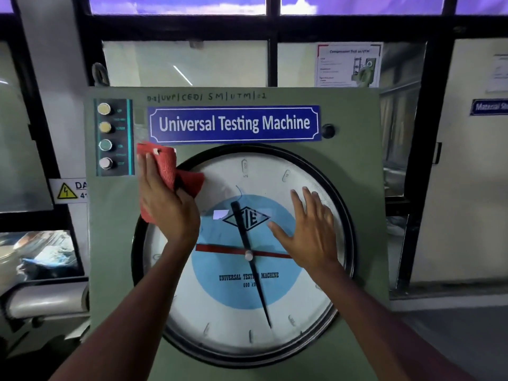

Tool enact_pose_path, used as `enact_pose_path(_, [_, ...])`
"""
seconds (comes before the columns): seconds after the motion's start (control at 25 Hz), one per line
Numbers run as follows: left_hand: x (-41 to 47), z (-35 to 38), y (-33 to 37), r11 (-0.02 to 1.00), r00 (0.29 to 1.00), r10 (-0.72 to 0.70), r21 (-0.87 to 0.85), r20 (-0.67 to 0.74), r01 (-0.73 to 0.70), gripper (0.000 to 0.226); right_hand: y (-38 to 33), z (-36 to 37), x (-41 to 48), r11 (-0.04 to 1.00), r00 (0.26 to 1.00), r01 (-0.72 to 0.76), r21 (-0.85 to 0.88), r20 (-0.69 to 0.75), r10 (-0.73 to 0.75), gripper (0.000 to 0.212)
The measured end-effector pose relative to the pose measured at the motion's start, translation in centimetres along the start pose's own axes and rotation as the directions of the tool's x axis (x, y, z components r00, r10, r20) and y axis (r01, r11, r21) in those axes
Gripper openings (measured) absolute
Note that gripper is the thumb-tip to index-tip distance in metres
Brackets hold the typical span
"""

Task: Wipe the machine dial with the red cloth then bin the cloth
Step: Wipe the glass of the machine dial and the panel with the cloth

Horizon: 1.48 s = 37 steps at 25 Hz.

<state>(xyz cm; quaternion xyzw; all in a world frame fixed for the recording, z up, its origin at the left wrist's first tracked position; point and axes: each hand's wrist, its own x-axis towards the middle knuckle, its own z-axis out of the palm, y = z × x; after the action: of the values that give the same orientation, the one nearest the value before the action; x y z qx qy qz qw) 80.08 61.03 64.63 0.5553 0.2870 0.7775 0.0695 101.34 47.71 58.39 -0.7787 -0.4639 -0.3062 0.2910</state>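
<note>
The big round dial (231,303) with a black rim, white face, blue centre and black and red needles fills the front of the green machine panel (354,166). My left hand (165,202) presses the red cloth (165,163) flat against the dial's upper left rim, the cloth bunched under my palm and fingers. My right hand (310,229) lies flat with spread fingers on the glass at the dial's upper right, holding nothing. No bin is in view.
A column of several push buttons (105,136) sits just left of the cloth. A blue "Universal Testing Machine" sign (233,123) is above the dial, with a black knob (328,130) to its right. Windows with black frames stand behind the machine.
</note>
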Motion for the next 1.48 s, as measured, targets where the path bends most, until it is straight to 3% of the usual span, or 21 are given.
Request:
enact_pose_path(0.08, [0.6,1.0,-0.1,0.977,0.978,0.196,0.068,0.068,-0.201,0.082,1.1,0.9,0.1,1.0,1.0,-0.006,-0.008,-0.002,0.006,0.094])
enact_pose_path(0.2, [3.2,2.9,0.6,0.871,0.85,0.462,0.054,0.255,-0.489,0.067,2.1,2.1,0.1,1.0,1.0,-0.002,-0.022,0.007,0.002,0.095])
enact_pose_path(0.32, [5.6,4.7,1.5,0.771,0.761,0.563,0.128,0.322,-0.624,0.066,2.6,2.6,0.5,1.0,1.0,0.006,0.018,0.008,-0.006,0.093])
enact_pose_path(0.44, [5.3,5.9,0.4,0.771,0.827,0.502,0.304,0.251,-0.56,0.067,2.9,2.8,0.8,1.0,1.0,0.007,0.022,-0.01,-0.007,0.096])
enact_pose_path(0.52, [2.2,5.4,-1.9,0.797,0.856,0.354,0.357,0.375,-0.486,0.069,3.3,3.0,0.9,1.0,0.997,0.021,0.006,-0.071,-0.021,0.098])
enact_pose_path(0.64, [-2.8,3.4,-6.3,0.777,0.798,0.237,0.385,0.554,-0.498,0.074,4.6,4.1,1.1,0.998,0.981,0.068,0.004,-0.185,-0.067,0.094])
enact_pose_path(0.96, [-2.7,2.0,-7.5,0.77,0.823,0.286,0.393,0.491,-0.502,0.064,7.5,8.3,1.1,0.993,0.944,0.12,-0.014,-0.309,-0.119,0.1])
enact_pose_path(1.24, [-1.9,2.4,-9.2,0.772,0.812,0.356,0.344,0.463,-0.534,0.054,7.3,10.2,0.5,1.0,0.935,0.002,0.025,-0.354,0.007,0.102])
enact_pose_path(1.48, [-2.6,4.5,-9.3,0.757,0.826,0.338,0.392,0.451,-0.523,0.058,9.3,11.2,-0.6,0.998,0.943,0.011,0.061,-0.332,0.01,0.118])
